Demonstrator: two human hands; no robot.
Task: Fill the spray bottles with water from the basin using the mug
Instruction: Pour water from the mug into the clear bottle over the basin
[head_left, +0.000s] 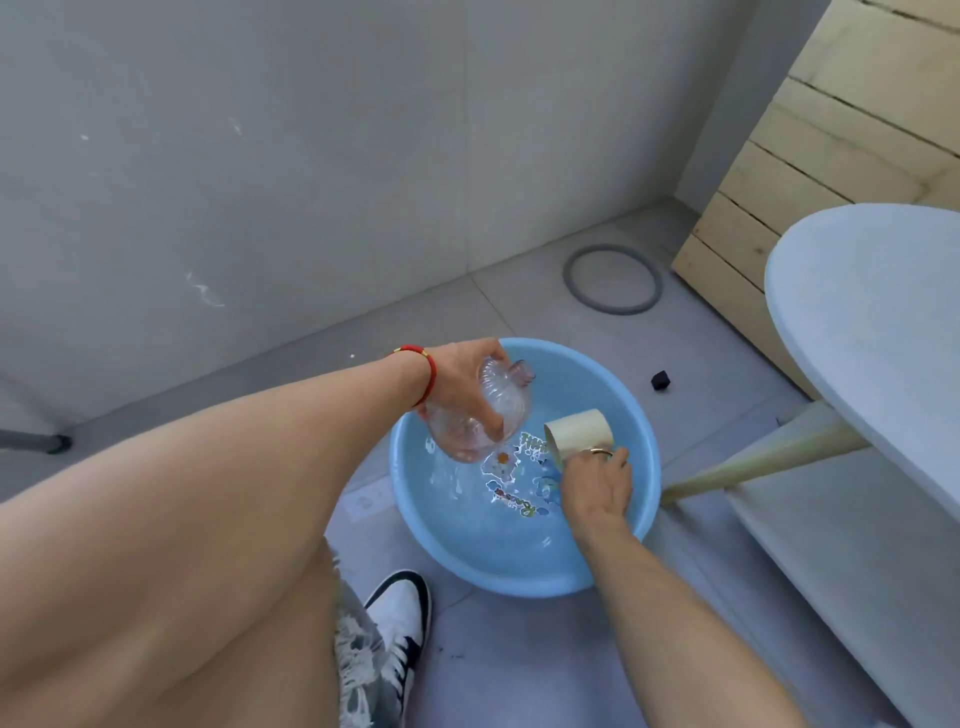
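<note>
I have one clear bottle (480, 415) in my left hand (457, 382), my fingers wrapped over its ribbed body, and I hold it tilted above the basin with its open neck pointing up and away from me toward the far rim. It is the only bottle I can see, and it has no spray top on it. My right hand (597, 486) grips the one cream mug (579, 434), fingers curled round the handle side, with a ring on one finger; the mug lies tipped on its side, mouth facing left toward the bottle, low inside the basin just to the right of the bottle. The single blue basin (524, 566) sits on the grey tiled floor (519, 654) and holds shallow water over a cartoon picture printed on its bottom. A red string bracelet (423, 371) is round my left wrist. On the floor beyond the basin lies one grey ring (613, 279), and nearer, to the right of the basin, one small black block (660, 380). One black-and-white shoe (400, 629) of mine stands just left of the basin's near edge. A white round table (872, 332) stands at the right, with pale wooden boards (810, 156) behind it.
</note>
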